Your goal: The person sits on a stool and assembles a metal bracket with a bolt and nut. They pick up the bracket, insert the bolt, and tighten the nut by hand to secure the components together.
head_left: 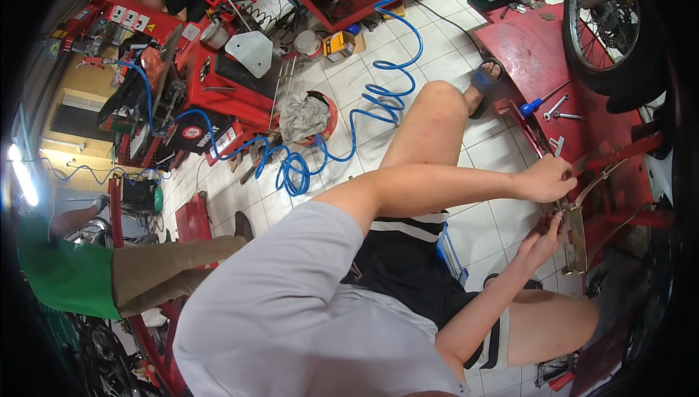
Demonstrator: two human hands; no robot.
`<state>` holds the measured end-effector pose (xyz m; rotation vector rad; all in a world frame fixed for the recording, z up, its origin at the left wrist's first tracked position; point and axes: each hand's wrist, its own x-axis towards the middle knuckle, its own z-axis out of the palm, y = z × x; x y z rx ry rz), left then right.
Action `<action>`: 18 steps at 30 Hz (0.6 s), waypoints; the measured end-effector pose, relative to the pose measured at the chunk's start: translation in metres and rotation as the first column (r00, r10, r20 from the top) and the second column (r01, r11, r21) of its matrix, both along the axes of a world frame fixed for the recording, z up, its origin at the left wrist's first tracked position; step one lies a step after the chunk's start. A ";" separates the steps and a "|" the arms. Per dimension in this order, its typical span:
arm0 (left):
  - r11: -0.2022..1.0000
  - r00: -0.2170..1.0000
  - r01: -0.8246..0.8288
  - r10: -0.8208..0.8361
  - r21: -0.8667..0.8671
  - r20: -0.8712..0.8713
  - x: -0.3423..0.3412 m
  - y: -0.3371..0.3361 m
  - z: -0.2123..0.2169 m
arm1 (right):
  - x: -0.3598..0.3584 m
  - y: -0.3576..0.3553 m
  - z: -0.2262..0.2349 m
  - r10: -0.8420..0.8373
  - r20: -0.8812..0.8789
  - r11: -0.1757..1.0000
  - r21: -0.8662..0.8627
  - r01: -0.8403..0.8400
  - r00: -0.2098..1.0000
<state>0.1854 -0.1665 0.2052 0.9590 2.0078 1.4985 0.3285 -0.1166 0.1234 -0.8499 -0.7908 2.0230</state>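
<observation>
My left hand (546, 179) is closed, its fingers bent together beside the upper end of a dull, brass-coloured metal bracket (575, 240). Just below it, my right hand (540, 245) pinches at the bracket's near edge, thumb and fingertips together. What lies between the fingers of either hand is too small to make out. A thin curved strip (591, 183) rises from the bracket toward the red frame. On the red lift platform (520, 51) above my left hand lie a blue-handled screwdriver (530, 108) and two spanners (556, 106).
A motorcycle wheel (571, 29) stands on the platform's far side. A coiled blue air hose (382, 98) crosses the tiled floor past a bin of crumpled grey material (306, 117). A red tyre machine (218, 84) stands at left. Nearby is a person in a green shirt (69, 270).
</observation>
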 end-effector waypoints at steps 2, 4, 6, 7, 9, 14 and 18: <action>0.998 0.989 -0.001 -0.010 0.070 0.147 -0.001 -0.005 0.020 | 0.000 -0.001 -0.003 -0.015 0.030 1.000 -0.005 0.015 0.999; 0.995 0.948 -0.008 -0.025 0.101 0.317 -0.004 -0.011 0.037 | 0.002 -0.002 -0.004 -0.004 0.016 1.000 0.002 0.004 1.000; 0.999 0.997 0.002 0.001 -0.042 0.080 0.001 -0.012 0.021 | 0.001 -0.006 0.000 0.002 0.019 1.000 0.001 -0.002 1.000; 0.993 0.999 -0.004 -0.001 -0.116 -0.039 0.003 -0.012 0.013 | 0.000 -0.010 0.005 0.001 0.029 1.000 -0.004 -0.001 1.000; 0.999 0.998 0.018 -0.015 -0.038 0.056 -0.003 -0.007 0.013 | -0.003 -0.015 0.008 0.001 0.005 1.000 -0.016 -0.001 1.000; 0.993 0.956 0.085 -0.104 -0.080 -0.276 -0.014 0.010 0.000 | -0.002 -0.006 -0.003 -0.050 0.003 0.995 0.087 0.050 0.999; 0.997 0.969 0.071 -0.077 0.031 0.234 -0.012 0.002 0.009 | -0.012 -0.015 0.013 -0.123 -0.039 0.992 0.025 0.124 0.992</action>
